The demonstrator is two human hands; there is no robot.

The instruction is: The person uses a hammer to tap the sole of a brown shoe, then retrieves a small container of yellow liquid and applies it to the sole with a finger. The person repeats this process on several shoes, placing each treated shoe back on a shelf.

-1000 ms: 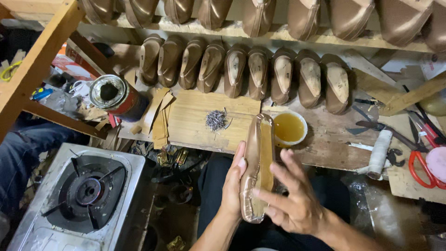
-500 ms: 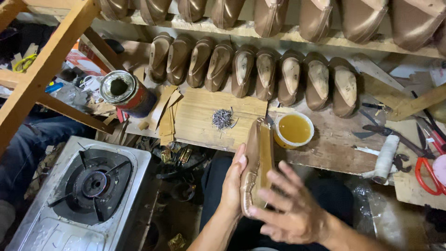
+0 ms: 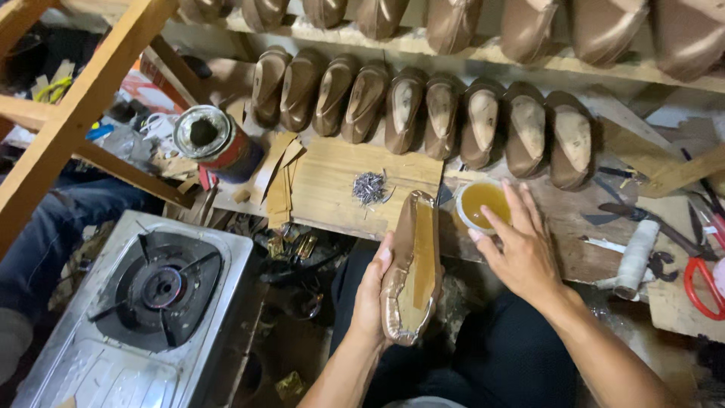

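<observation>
The left hand was curled along the side of a brown shoe, gripping it sole-up over the lap, heel toward the body and toe pointing at the bench. The right hand held nothing; its fingers were spread loosely, and the fingertips hovered over the rim of a small white bowl just beyond it, whether touching could not be told. The bowl held a yellowish, glue-like liquid.

Just past the shoe's toe, a little heap of small nails lay on a pale wooden board. Further left of the left hand stood an open tin can with a crusted rim and dark contents, beside some thin card strips. To the right of the right hand lay a white roll and red-handled scissors.

The workbench was worn, stained wood. Beyond both hands, a row of brown shoes on lasts leaned against its back, soles outward, with another row on a shelf above. Down to the left of the left hand sat a steel gas stove, under a slanting wooden beam.
</observation>
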